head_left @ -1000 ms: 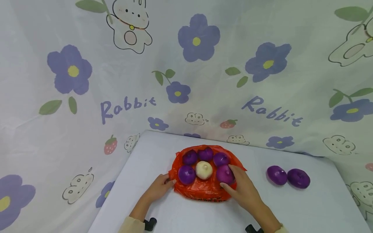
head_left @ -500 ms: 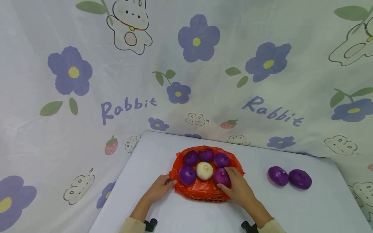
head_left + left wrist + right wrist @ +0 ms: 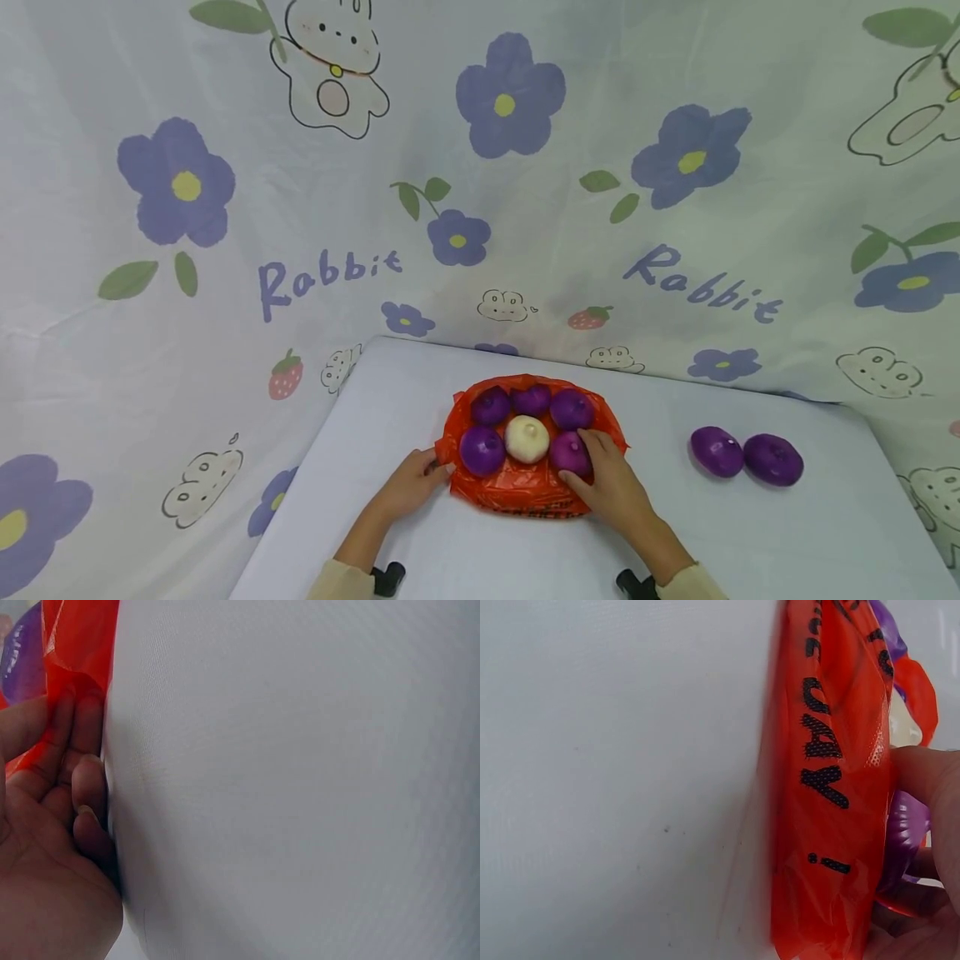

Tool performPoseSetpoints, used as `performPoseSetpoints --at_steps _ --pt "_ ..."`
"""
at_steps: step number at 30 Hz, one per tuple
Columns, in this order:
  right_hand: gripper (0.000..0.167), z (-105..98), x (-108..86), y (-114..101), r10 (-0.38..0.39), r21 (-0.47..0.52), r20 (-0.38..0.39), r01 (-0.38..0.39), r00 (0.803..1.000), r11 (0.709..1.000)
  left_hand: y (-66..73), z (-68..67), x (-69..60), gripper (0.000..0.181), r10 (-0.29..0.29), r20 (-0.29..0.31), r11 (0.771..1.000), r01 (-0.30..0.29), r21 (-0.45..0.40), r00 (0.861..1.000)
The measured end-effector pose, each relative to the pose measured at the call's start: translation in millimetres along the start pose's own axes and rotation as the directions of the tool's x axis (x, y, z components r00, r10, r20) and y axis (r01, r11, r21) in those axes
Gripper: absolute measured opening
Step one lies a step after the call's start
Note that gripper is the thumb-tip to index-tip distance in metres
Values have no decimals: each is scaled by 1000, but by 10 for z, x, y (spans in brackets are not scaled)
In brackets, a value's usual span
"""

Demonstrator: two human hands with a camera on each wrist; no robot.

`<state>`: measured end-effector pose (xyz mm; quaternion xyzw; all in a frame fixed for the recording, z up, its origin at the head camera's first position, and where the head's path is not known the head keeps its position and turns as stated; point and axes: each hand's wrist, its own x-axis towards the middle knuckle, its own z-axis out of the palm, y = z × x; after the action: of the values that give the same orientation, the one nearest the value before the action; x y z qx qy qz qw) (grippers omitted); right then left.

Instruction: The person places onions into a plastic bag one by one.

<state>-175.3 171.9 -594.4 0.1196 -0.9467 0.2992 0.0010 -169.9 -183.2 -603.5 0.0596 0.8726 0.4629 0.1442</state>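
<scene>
A red plastic bag (image 3: 510, 493) is spread low and wide on the table, holding several purple onions (image 3: 482, 451) around one white onion-like bulb (image 3: 527, 439). At the bag's left edge my left hand (image 3: 411, 483) pinches the red plastic; the left wrist view shows thumb and fingertips at its fold, with two fingers curled. My right hand (image 3: 617, 483) grips the front-right purple onion (image 3: 567, 454) inside the bag, thumb in front and fingers behind. Black lettering runs along the bag's front side (image 3: 825, 772) in the right wrist view.
Two more purple onions, a left one (image 3: 716, 452) and a right one (image 3: 773, 460), lie side by side on the white table (image 3: 825, 533) to the right of the bag. A curtain (image 3: 570, 250) printed with flowers and rabbits hangs behind the table.
My right hand has shifted left with its onion, nearer to the white bulb, and the bag's right edge has drawn in slightly. The left hand has stayed in place.
</scene>
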Motion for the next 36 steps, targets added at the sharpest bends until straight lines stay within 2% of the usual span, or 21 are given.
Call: performPoseSetpoints --at_steps 14,23,28,36 --pt "78 43 1 20 38 29 -17 -38 999 999 -13 16 6 18 4 -13 1000 -4 13 1000" --pt "80 69 -9 19 37 37 -32 -36 999 999 -55 31 15 21 15 -11 1000 -15 6 1000" --pt "83 40 -29 -20 28 35 -43 -27 999 999 -55 27 29 20 31 -2 999 -31 12 1000" --pt "82 -60 -73 -105 5 13 -71 -4 997 1000 -51 20 25 23 6 -4 1000 -6 9 1000"
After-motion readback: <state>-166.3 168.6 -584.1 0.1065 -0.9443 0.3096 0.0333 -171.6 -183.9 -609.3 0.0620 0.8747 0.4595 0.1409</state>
